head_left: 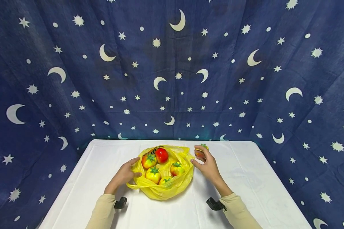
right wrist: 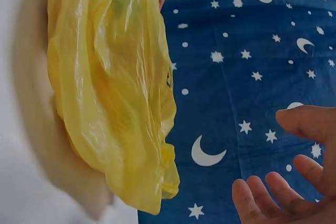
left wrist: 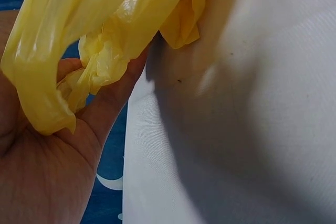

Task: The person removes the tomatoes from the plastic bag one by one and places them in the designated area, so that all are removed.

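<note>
Head view: crinkled plastic bag (head_left: 167, 192) holds round fruit (head_left: 161, 156). Left hand (head_left: 124, 174) touches bag, right hand (head_left: 209, 168) partly hides loose fruit (head_left: 204, 147); thumbs and fingers apart.

There was one yellow bag (head_left: 166, 193); five fruits (head_left: 153, 175) showed inside it, one fruit (head_left: 205, 147) outside; there was one left hand (head_left: 124, 174) and one right hand (head_left: 210, 167); two sleeves (head_left: 101, 211), two black wrist mounts (head_left: 120, 203), one table (head_left: 71, 190), one curtain (head_left: 186, 41)
</note>
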A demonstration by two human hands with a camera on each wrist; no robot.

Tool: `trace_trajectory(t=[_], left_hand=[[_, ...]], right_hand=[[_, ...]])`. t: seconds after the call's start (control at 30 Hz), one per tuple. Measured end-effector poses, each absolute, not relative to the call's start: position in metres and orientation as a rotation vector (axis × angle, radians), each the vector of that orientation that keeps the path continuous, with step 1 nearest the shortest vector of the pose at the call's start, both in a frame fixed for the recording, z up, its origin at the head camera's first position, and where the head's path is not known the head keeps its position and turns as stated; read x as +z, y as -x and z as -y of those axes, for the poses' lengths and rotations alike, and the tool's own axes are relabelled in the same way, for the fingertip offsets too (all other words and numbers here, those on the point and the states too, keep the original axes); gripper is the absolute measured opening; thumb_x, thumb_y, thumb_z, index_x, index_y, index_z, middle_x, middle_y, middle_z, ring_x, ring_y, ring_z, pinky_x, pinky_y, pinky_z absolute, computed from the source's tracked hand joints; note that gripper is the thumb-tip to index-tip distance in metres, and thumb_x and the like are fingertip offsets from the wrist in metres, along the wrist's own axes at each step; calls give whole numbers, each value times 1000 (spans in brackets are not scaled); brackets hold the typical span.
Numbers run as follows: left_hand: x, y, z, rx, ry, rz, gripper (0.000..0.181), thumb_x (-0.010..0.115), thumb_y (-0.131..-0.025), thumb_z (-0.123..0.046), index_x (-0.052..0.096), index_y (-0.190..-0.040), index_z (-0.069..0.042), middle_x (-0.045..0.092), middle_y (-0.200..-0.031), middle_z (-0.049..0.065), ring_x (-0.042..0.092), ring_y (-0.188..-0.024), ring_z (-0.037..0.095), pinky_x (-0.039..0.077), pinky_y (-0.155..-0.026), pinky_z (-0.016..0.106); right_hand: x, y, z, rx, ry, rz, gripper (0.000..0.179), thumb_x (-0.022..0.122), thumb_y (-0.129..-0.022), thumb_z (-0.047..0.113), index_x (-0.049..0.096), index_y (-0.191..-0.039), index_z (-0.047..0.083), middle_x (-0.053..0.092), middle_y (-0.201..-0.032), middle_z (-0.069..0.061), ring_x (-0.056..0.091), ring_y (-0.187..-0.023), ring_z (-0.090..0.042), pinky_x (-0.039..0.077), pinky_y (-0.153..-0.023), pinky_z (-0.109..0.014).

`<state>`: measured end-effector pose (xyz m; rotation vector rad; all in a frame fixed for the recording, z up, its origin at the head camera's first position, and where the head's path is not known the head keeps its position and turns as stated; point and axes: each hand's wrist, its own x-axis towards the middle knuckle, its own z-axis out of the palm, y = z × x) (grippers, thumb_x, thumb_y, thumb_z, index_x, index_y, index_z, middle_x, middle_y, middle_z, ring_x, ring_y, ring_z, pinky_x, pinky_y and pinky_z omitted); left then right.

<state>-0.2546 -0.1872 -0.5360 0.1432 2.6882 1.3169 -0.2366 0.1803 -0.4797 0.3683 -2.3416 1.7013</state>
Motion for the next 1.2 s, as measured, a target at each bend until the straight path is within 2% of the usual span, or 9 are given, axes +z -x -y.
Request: trace_trajectory(t=[0.17,0.4,0.67,0.83,1.0,1.2], left_hand=[[-534,254,185,1276,-153,-2717,77,79,-79,-11,44,-147,-8,41,-153,21,34,-142,46,27,-117,62],[-532,253,186,1270,-161,-2727,76,79,-79,-11,44,-147,-9,42,-153,20,35,-143,45,28,-117,62],[-533,252,186,1275,-162,-2727,76,79,-79,-10,44,-147,-9,42,-153,21,34,-143,45,27,-118,62],[-532,251,186,1276,-150,-2722,77,79,-79,-11,44,-147,-9,41,-153,21,34,-143,45,27,-117,62],[-531,252,185,1280,-142,-2718,77,79,-79,-11,44,-148,-10,41,-153,21,33,-143,45,27,-117,62],[-531,252,184,1284,-143,-2718,77,79,-79,-10,44,-148,-10,41,-154,20,33,-143,45,27,-118,62]], right_hand=[[-473,228,-169,1767,-369,2373,58,72,-84,-2,50,-137,6,51,-141,-22,52,-129,-42,46,-106,-55],[-460,210,-149,1822,-418,2427,57,71,-85,-3,47,-137,-5,51,-140,-26,52,-128,-46,45,-105,-58],[-461,204,-135,1889,-468,2467,55,70,-86,-1,48,-137,-1,46,-144,-27,50,-130,-47,43,-107,-59],[-467,206,-128,1901,-468,2497,51,70,-86,-2,52,-134,1,49,-142,-24,53,-127,-48,47,-104,-56],[-491,215,-123,1919,-492,2470,50,71,-85,-3,54,-131,2,54,-137,-23,56,-123,-48,52,-99,-50],[-505,219,-119,1930,-553,2472,50,75,-84,5,56,-130,5,57,-132,-23,56,-123,-46,53,-100,-45]])
